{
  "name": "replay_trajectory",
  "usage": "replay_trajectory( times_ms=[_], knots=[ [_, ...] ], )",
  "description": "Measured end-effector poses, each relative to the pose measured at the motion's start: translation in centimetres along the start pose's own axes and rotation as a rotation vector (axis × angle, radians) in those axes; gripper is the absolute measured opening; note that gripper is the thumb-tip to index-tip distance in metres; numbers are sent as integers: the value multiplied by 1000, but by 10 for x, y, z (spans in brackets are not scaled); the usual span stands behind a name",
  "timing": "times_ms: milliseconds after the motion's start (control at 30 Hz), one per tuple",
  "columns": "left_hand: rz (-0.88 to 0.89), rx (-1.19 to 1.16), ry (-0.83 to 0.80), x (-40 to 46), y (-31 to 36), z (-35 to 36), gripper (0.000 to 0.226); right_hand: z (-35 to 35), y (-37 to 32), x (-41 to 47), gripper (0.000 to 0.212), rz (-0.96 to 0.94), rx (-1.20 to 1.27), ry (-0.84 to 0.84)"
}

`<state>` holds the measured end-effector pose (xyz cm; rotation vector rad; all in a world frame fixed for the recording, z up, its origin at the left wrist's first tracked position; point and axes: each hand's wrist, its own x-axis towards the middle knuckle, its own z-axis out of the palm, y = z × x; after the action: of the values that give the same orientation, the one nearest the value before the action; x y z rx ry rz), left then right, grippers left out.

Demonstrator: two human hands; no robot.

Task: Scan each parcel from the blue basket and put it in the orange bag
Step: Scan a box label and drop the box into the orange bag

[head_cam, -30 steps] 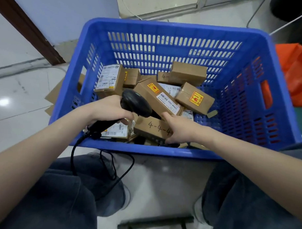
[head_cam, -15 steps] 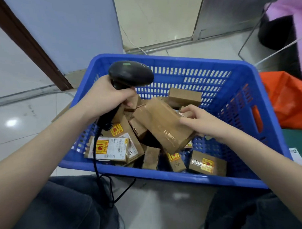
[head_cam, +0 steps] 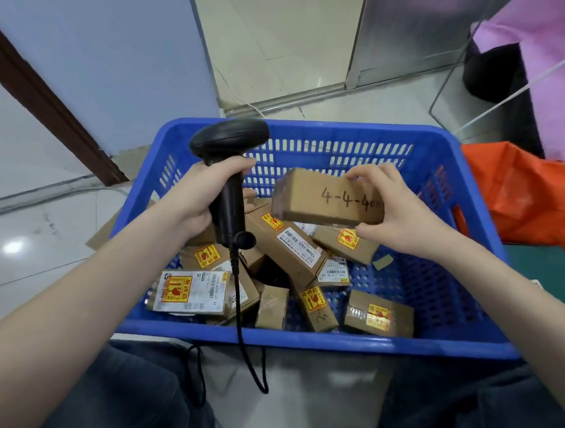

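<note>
Head view, parcel label side hidden, writing partly covered, perhaps "4-4-40"

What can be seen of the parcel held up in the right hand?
The parcel is a small brown cardboard box, oblong, wrapped in clear glossy tape. Black handwriting on the side facing the camera reads "4-4-4", with the rest hidden by the thumb. No printed label shows on the visible faces. The right hand pinches its right end, fingers on top and thumb below, holding it tilted slightly, lifted above the parcels lying in the blue basket and touching none of them. The scanner, in the left hand, stands just left of it, apart.
</note>
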<state>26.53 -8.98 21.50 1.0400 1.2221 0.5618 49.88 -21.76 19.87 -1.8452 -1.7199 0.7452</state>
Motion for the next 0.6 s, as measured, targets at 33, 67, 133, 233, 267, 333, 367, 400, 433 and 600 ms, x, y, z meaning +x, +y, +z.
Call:
replay_trajectory(
  times_ms=[33,67,133,233,267,333,367,400,433,600],
  knots=[
    [-7,-5,-13,1,-1,1,32,1,0,0,60,-57,-52,20],
    [-13,-6,-25,2,-2,2,33,3,0,0,59,-106,-96,37],
    [-24,-3,-39,4,-4,4,37,6,-2,0,58,-177,-163,77],
    [-69,13,-72,4,-5,7,39,9,-4,1,58,-297,-256,176],
    [-94,14,-91,3,-5,9,37,9,-5,1,58,-337,-291,213],
    [-147,-6,-156,1,-7,12,33,10,-6,2,59,-389,-350,264],
    [-165,-26,-188,1,-8,14,33,11,-6,2,60,-404,-369,275],
    [-179,-48,-212,0,-9,15,34,12,-5,3,60,-411,-380,280],
    [-187,-68,-222,0,-10,15,35,13,-4,3,60,-414,-386,280],
    [-120,-95,-241,-2,-11,16,28,13,-2,3,62,-410,-349,311]
  ],
)
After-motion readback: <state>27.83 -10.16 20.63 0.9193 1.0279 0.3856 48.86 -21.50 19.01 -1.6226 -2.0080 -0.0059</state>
